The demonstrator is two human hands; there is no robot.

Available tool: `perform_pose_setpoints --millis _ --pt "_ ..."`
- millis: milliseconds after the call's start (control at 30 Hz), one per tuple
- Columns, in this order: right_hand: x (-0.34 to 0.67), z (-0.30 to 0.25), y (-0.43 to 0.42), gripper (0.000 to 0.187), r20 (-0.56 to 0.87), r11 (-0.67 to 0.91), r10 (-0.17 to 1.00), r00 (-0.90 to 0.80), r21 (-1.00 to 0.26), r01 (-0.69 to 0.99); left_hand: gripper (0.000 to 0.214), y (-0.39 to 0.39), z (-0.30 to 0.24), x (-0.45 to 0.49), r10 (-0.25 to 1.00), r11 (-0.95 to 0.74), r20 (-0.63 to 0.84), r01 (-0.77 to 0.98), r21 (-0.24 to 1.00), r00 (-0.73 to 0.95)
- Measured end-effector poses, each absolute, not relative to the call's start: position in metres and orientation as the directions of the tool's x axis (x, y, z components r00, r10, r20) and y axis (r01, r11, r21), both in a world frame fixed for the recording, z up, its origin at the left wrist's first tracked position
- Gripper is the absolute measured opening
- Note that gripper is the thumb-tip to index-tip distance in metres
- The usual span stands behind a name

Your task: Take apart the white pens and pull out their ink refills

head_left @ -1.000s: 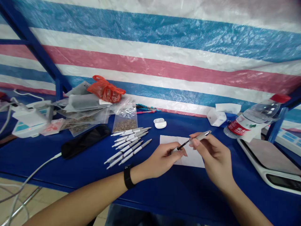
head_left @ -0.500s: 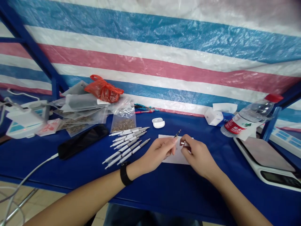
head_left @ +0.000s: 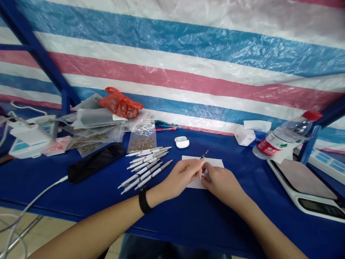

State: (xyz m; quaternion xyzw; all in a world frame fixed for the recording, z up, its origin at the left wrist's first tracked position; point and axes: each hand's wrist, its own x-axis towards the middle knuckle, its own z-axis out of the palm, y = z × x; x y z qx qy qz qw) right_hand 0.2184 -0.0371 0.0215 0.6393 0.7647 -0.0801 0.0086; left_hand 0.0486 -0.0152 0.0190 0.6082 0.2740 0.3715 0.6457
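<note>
My left hand [head_left: 181, 176] is closed on a thin pen part [head_left: 204, 155] whose dark tip sticks up and away past my fingers. My right hand [head_left: 219, 183] is closed beside it, fingertips touching my left hand, and what it grips is hidden. Both hands rest over a white sheet of paper [head_left: 212, 162] on the blue table [head_left: 107, 194]. Just left of my left hand lies a row of several white and grey pens [head_left: 147, 166].
Clear bags of small parts [head_left: 142, 138], a red plastic bag [head_left: 120, 103] and a black phone [head_left: 95, 162] lie to the left. A white earbud case [head_left: 182, 141] sits behind the paper. At right are a water bottle [head_left: 285, 140], tissues [head_left: 245, 135] and a white scale [head_left: 304, 183].
My right hand came down from holding the silver pen barrel in the air and closed in against my left hand over the paper. The barrel is no longer visible.
</note>
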Motion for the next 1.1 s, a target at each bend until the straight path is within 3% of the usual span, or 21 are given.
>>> perform_pose_setpoints --millis 67,167,267,333,433,533,800,1100 --pt "0.220 0.023 -0.039 0.011 -0.081 0.163 0.979 -0.186 -0.236 0.958 0.057 -0.015 0.017 0.049 0.804 -0.004 0.092 -0.148 0.989 0.588" --pt "0.226 0.027 -0.040 0.005 0.026 0.166 0.982 -0.188 -0.598 0.784 0.059 -0.014 0.014 0.049 0.781 0.028 0.085 -0.170 0.985 0.619" --pt "0.231 0.034 -0.041 0.024 0.083 0.124 0.989 -0.124 -0.917 0.379 0.063 -0.014 0.013 0.048 0.741 0.059 0.067 -0.164 0.985 0.669" --pt "0.233 0.039 -0.043 0.032 0.052 0.057 0.992 -0.119 -0.997 0.044 0.065 -0.015 0.015 0.047 0.681 0.108 0.030 -0.141 0.984 0.732" --pt "0.231 0.044 -0.048 0.031 0.040 -0.037 0.972 -0.231 -0.947 -0.320 0.067 -0.019 0.017 0.047 0.596 0.163 -0.020 -0.097 0.982 0.803" --pt "0.228 0.044 -0.052 0.029 0.051 -0.091 0.951 -0.304 -0.896 -0.434 0.069 -0.023 0.015 0.049 0.544 0.129 -0.016 -0.065 0.989 0.839" --pt "0.226 0.040 -0.055 0.028 0.018 -0.152 0.938 -0.346 -0.876 -0.458 0.067 -0.023 0.012 0.050 0.504 0.121 -0.014 -0.055 0.991 0.863" --pt "0.225 0.040 -0.056 0.021 0.078 -0.079 0.937 -0.339 -0.901 -0.426 0.068 -0.023 0.017 0.047 0.508 0.108 -0.012 -0.050 0.993 0.862"
